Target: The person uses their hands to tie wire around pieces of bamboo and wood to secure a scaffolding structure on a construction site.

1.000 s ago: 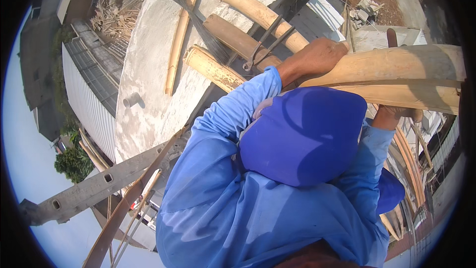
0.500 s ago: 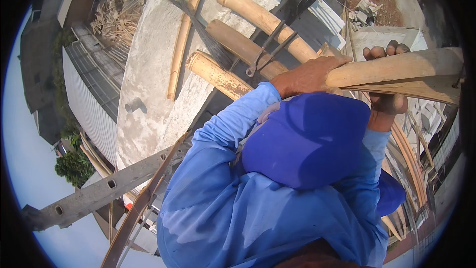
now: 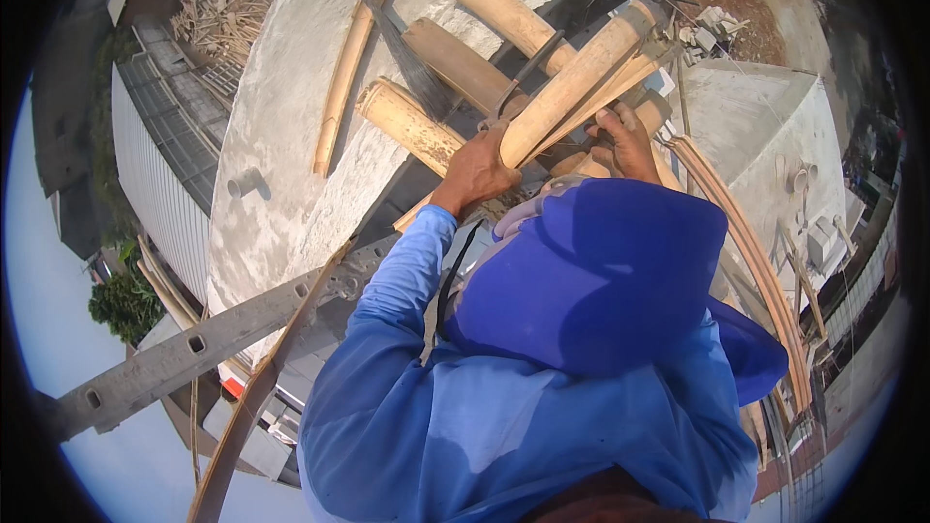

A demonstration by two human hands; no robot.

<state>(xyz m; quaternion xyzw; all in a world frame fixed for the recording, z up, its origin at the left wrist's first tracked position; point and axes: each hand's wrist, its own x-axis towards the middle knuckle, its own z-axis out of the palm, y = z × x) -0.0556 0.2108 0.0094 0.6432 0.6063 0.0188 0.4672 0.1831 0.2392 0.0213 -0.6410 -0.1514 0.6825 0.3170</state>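
Note:
My left hand [image 3: 477,172] is wrapped round the lower end of a split bamboo piece [image 3: 586,73], which slants up to the right. A thinner bamboo strip [image 3: 625,77] fans out along its right side. My right hand [image 3: 630,143] is beside the strip with its fingers curled; what they hold, if anything, I cannot make out. Behind the raised piece, a pair of pincers [image 3: 531,66] lies partly hidden across the other bamboo. To the left are a bamboo length [image 3: 412,126], a darker bamboo piece [image 3: 465,68] and a bundle of thin wire [image 3: 402,48].
Another bamboo length [image 3: 494,10] and a narrow split one [image 3: 354,73] rest on the concrete slab [image 3: 281,126]. A perforated metal bar [image 3: 194,344] crosses at lower left. Long bamboo strips [image 3: 756,261] hang at right. Bright blue cloth [image 3: 591,281] bulges between my arms.
The split bamboo piece has swung from the right to the middle and now slants upward. My left hand moved left and down with it; my right hand moved left and off its side.

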